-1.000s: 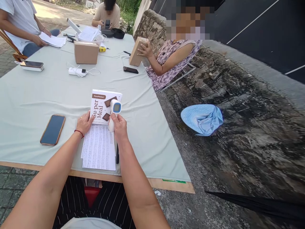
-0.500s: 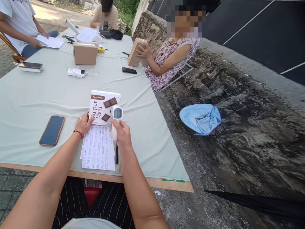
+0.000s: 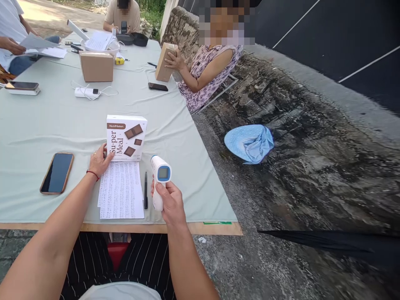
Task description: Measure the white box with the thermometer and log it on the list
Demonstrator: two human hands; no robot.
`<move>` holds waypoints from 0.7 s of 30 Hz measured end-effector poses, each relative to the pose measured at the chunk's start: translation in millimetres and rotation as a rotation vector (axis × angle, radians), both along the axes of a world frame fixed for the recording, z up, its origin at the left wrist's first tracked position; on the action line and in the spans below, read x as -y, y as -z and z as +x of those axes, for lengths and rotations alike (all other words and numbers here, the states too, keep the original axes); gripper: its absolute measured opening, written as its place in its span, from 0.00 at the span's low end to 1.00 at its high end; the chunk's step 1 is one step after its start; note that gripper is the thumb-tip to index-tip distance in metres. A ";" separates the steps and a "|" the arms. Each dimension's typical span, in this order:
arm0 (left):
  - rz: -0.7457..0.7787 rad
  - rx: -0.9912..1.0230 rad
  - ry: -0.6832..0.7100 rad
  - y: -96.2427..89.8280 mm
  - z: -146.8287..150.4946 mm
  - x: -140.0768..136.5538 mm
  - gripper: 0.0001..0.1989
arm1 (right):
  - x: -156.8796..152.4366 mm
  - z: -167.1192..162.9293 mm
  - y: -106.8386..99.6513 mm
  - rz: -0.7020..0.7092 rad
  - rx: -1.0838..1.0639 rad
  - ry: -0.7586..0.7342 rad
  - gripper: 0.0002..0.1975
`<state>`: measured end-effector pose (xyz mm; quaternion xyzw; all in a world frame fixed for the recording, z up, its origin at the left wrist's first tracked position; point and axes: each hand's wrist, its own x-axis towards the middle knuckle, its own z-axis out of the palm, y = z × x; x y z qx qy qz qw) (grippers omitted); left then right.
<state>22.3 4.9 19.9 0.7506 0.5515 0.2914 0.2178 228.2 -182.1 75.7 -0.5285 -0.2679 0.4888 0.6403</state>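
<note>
In my right hand [image 3: 171, 200] is a white infrared thermometer [image 3: 159, 180] with a blue-framed screen facing me, held by its handle over the table's front part. My left hand [image 3: 100, 161] grips the lower left edge of a white "Su-per Meal" box [image 3: 126, 139], which stands upright on the cloth with its printed front toward me. Printed sheets of paper [image 3: 121, 193] lie just in front of the box. A black pen [image 3: 146, 191] rests beside the sheets, left of the thermometer.
A smartphone [image 3: 57, 173] lies on the left of the table [image 3: 175, 143]. Farther back are a cardboard box [image 3: 97, 68], a white device with cable [image 3: 86, 92] and a black phone [image 3: 158, 86]. A person on the right holds a brown box [image 3: 164, 62]. A blue hat [image 3: 250, 143] lies right of the table.
My right hand has drawn the thermometer back toward me and right, away from the box front, which now shows fully. My left hand stays on the box. The view has shifted slightly.
</note>
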 end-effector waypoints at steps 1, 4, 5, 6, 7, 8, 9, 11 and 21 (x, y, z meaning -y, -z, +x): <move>-0.003 0.003 0.001 -0.2 -0.3 -0.1 0.28 | 1.4 0.3 -0.8 0.004 0.010 -0.006 0.20; -0.004 0.007 0.002 -0.2 -0.9 -0.6 0.29 | 2.9 2.9 1.2 0.012 0.040 -0.026 0.21; -0.003 0.007 0.003 0.0 -1.1 -0.7 0.29 | 2.1 5.3 4.3 0.012 0.059 -0.024 0.21; -0.002 0.005 0.007 0.3 -1.3 -0.9 0.29 | 0.5 8.9 8.8 0.005 0.093 -0.018 0.22; -0.002 0.003 0.013 0.7 -1.5 -1.2 0.29 | -1.9 13.7 14.7 -0.014 0.151 -0.004 0.23; -0.002 0.003 0.020 1.2 -1.7 -1.4 0.29 | -4.9 19.8 21.7 -0.048 0.236 0.018 0.24; -0.005 0.004 0.025 1.7 -1.9 -1.7 0.30 | -8.5 26.9 29.4 -0.100 0.348 0.048 0.26; -0.014 0.008 0.030 3.0 -2.1 -2.1 0.32 | -16.0 42.3 45.2 -0.249 0.630 0.134 0.29; -0.016 -0.005 0.051 3.1 0.5 1.0 0.33 | -28.6 72.2 79.0 -0.597 1.292 0.067 0.22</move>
